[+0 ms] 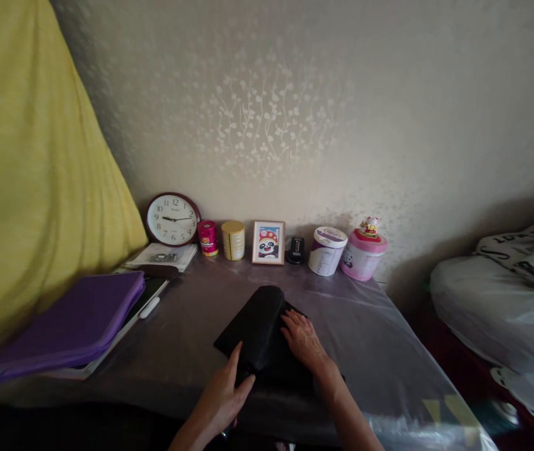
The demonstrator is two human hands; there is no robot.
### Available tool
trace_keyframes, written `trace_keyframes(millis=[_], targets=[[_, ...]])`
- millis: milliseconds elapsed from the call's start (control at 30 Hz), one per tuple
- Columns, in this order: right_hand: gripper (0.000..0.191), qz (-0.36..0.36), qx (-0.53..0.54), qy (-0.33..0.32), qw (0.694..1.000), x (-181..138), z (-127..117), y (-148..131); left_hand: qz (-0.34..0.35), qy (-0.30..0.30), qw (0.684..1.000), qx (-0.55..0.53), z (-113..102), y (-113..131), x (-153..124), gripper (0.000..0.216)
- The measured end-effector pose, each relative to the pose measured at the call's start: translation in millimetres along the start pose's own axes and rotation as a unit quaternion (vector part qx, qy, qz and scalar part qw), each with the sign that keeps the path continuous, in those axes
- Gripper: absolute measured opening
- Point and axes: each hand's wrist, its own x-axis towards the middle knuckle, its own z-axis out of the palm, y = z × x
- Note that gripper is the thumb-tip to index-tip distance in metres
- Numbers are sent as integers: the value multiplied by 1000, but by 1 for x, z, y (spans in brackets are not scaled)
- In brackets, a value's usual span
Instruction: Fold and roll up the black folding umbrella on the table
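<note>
A black, smooth bundle point(260, 326), like a folded bag or sheet, lies on the table with a rounded, padded ridge running along it and flat parts on either side. What is inside it, if anything, is hidden. At its near left end is my left hand point(222, 391), thumb and index finger around the end of the ridge; the other fingers are mostly hidden. My right hand point(303, 335) rests on the right flat part, palm down, fingers extended against the side of the ridge.
A grey plastic cover lies over the table point(361, 351). Along the wall stand a clock point(173, 219), several tins and tubs, a panda picture frame point(268, 243) and a small black device point(296, 250). Purple folded fabric point(74, 319) lies left, beside a yellow curtain point(36, 156).
</note>
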Motion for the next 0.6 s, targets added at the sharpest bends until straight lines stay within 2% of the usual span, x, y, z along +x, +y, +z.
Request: trace_keyframes(millis=[133, 200, 267, 367, 467, 600], targets=[[19, -38, 76, -63, 994, -35, -16, -10, -19, -18, 999, -34, 1, -1, 0, 66], [19, -26, 132, -51, 990, -50, -23, -5, -22, -20, 998, -51, 1, -1, 0, 66], [23, 55, 159, 9, 986, -56, -25, 6, -20, -20, 998, -60, 1, -2, 0, 66], [31, 206, 176, 84, 959, -54, -16, 25, -17, -26, 998, -58, 0, -3, -1, 66], [37, 279, 227, 82, 929, -46, -4, 34, -11, -31, 998, -59, 1, -3, -1, 66], [41, 318, 291, 61, 900, -39, 0, 32, -11, -26, 998, -61, 1, -4, -1, 66]])
